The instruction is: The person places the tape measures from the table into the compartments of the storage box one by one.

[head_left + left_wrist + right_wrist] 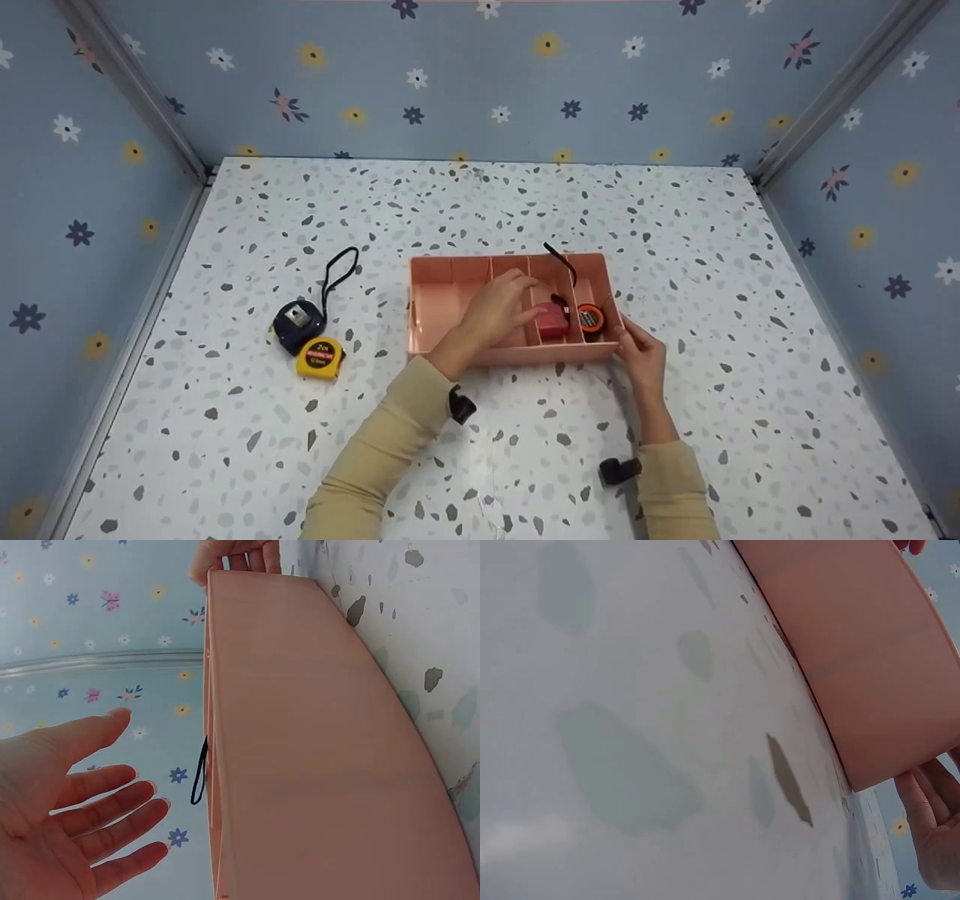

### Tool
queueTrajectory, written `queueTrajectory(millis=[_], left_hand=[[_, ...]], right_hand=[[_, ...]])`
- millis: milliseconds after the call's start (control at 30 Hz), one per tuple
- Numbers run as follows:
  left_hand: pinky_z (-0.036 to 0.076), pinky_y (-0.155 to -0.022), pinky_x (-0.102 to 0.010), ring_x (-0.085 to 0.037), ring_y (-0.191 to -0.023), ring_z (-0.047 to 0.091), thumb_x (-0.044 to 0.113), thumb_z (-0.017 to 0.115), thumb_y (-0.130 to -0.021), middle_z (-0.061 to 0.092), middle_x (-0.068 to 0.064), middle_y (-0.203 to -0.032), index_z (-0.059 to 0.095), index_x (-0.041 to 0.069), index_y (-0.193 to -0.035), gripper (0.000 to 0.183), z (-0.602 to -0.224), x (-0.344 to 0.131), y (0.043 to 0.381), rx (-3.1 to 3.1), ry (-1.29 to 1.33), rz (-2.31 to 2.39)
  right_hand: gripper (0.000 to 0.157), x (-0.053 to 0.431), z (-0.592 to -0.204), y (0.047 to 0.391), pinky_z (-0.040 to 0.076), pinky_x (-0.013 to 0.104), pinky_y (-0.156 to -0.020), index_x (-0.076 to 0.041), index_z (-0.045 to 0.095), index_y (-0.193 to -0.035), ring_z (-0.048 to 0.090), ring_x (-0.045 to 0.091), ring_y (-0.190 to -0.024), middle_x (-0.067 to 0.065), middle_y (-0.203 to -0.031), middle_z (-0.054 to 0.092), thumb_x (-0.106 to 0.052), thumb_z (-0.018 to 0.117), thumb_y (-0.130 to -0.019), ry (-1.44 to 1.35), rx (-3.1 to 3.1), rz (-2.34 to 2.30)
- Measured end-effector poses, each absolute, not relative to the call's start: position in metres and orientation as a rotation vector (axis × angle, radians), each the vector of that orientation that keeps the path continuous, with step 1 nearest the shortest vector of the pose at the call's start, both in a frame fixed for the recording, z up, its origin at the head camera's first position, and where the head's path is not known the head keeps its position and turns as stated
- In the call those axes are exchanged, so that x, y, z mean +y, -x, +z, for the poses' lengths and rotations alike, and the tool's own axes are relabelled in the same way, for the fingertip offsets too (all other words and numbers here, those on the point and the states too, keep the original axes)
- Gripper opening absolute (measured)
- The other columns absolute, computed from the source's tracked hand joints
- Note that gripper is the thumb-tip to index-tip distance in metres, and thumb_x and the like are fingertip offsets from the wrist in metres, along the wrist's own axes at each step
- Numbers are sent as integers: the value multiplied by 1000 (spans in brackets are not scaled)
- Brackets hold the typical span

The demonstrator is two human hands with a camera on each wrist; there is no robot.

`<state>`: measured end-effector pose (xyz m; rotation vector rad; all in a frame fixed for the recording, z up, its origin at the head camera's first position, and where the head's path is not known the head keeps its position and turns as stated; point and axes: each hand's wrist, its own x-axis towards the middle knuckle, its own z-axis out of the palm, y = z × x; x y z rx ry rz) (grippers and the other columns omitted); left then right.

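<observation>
A pink divided box [450, 300] lies in the middle of the table. Over its middle compartments my left hand [495, 311] hovers with loosely spread fingers; in the left wrist view this hand [82, 802] holds nothing. A red-pink tape measure [553, 321] sits in a compartment just right of those fingers. In the rightmost compartment is a round orange-and-black tape measure [590, 319], and a black strap [561, 262] pokes over the back near it. My right hand [642, 356] grips the box's front right corner; the right wrist view shows its fingers [919, 802] at that end wall.
To the left of the box, a dark navy tape measure [298, 324] with a black wrist loop [341, 271] touches a yellow tape measure [321, 358]. Flower-patterned panels [465, 82] border the speckled white table [480, 202] at the back and both sides.
</observation>
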<state>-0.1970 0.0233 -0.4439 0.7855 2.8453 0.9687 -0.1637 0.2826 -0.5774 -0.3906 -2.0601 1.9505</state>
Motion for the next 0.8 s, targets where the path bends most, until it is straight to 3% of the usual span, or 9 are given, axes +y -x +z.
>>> queueTrajectory(millis=[133, 367, 600, 800], left_hand=[[44, -82, -25, -18, -97, 53, 31, 63, -82, 54, -7, -107, 55, 2, -116, 46, -442, 14, 195, 2868, -767, 1000], [44, -83, -29, -20, -98, 53, 27, 65, -80, 55, -8, -108, 57, 1, -114, 43, -441, -3, 193, 2915, -716, 1083], [43, -86, -28, -21, -101, 52, 30, 64, -81, 52, -9, -113, 55, 2, -117, 47, -439, -20, 191, 2921, -622, 1107], [43, -85, -31, -22, -101, 52, 29, 66, -79, 53, -9, -111, 56, 0, -114, 47, -440, -36, 187, 2949, -588, 1223]], right_hand=[[40, 279, -571, 161, 50, 21, -68, -8, 62, -113, 59, 11, -90, 10, -112, 59, -29, 66, -79, 397, -2092, 1910], [32, 268, -548, 153, 50, 22, -70, 1, 58, -114, 58, 12, -91, 16, -113, 58, -12, 59, -85, 365, -2056, 1961], [38, 270, -553, 154, 50, 23, -71, -1, 58, -115, 58, 11, -92, 12, -113, 59, -20, 62, -82, 356, -2063, 1958], [34, 266, -543, 152, 50, 22, -71, 3, 56, -116, 58, 9, -92, 18, -116, 55, -10, 58, -85, 392, -2065, 1972]])
